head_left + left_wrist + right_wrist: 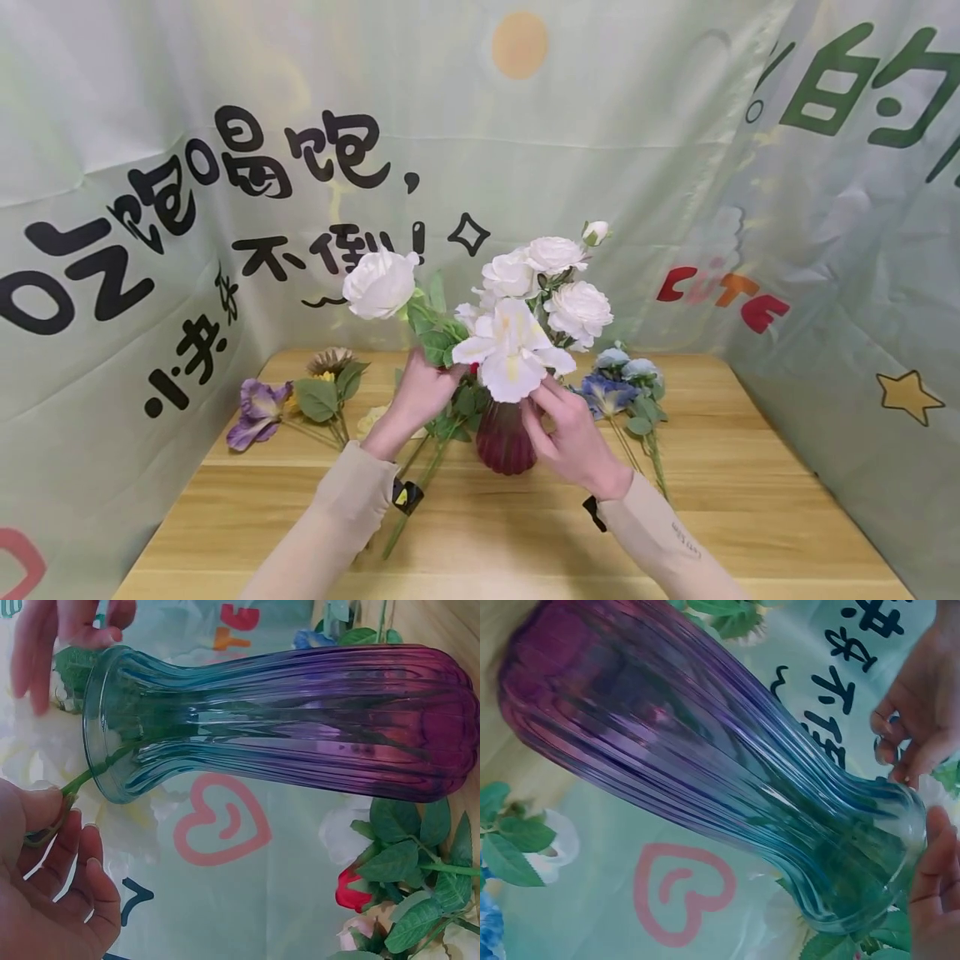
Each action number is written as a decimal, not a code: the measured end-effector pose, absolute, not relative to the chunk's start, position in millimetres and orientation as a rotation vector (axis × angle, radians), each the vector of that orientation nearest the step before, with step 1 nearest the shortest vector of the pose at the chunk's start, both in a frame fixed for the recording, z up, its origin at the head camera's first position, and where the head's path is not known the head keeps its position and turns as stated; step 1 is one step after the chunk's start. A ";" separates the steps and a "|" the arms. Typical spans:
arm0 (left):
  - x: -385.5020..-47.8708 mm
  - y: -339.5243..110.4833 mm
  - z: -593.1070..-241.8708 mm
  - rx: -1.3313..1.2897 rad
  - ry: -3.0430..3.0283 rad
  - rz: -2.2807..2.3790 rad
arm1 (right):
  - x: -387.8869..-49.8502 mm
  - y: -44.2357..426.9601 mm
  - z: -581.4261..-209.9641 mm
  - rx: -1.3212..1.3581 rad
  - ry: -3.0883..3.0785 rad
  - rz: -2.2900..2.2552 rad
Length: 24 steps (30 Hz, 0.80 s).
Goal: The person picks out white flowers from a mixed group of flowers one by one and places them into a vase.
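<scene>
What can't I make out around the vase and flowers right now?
Mouth of the vase: head view, hidden behind the white flowers; the wrist views show it.
Lower ends of the stems: left wrist view, obscured by ridged, tinted glass.
Fingertips of the left grip: head view, hidden by leaves and flowers.
Right grip: left wrist view, blurred and cut off by the top edge.
Sleeve writing: head view, too small to read.

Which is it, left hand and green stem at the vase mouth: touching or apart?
Touching: the left wrist view shows the left hand pinching the green stem between thumb and fingers.
</scene>
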<state>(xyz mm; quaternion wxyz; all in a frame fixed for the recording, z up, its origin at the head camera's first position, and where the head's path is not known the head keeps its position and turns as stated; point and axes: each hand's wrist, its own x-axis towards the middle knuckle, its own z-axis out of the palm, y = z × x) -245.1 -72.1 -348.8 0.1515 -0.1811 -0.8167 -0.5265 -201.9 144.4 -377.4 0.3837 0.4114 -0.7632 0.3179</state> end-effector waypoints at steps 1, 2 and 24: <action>-245.6 -71.9 -349.0 -0.519 -2.342 -1.530 | -202.9 143.9 -375.1 1.041 -1.937 0.817; -245.7 -71.7 -348.8 -0.519 -2.342 -1.542 | -203.7 143.3 -372.5 1.031 -1.930 0.822; -233.4 -67.2 -329.6 -0.608 -2.259 -1.319 | -207.1 149.7 -365.0 0.870 -1.931 0.938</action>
